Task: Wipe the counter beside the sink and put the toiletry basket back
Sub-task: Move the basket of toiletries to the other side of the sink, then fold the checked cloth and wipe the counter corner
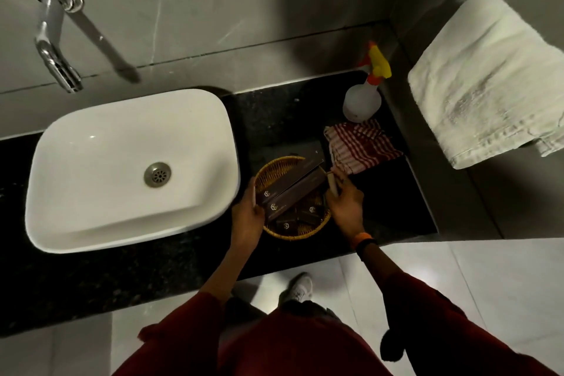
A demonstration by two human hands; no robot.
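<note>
1. Wicker toiletry basket (276,172) sits on the black counter (393,207) just right of the sink (91,162), gripped at its rim by left hand (247,213) and right hand (345,201).
2. Long boxes (293,189) overhang the far rim; tilting could spill them.
3. Striped cloth (360,143) and spray bottle (361,99) lie far right, possibly snagged if the basket slides there.

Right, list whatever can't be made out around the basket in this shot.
Head view only:
- Print on the brown boxes: too small and dim.
- Basket floor and counter beneath: covered by boxes and basket.
- Left hand fingers: hidden behind the rim.
- Spray bottle contents: unclear through its cloudy plastic.
</note>
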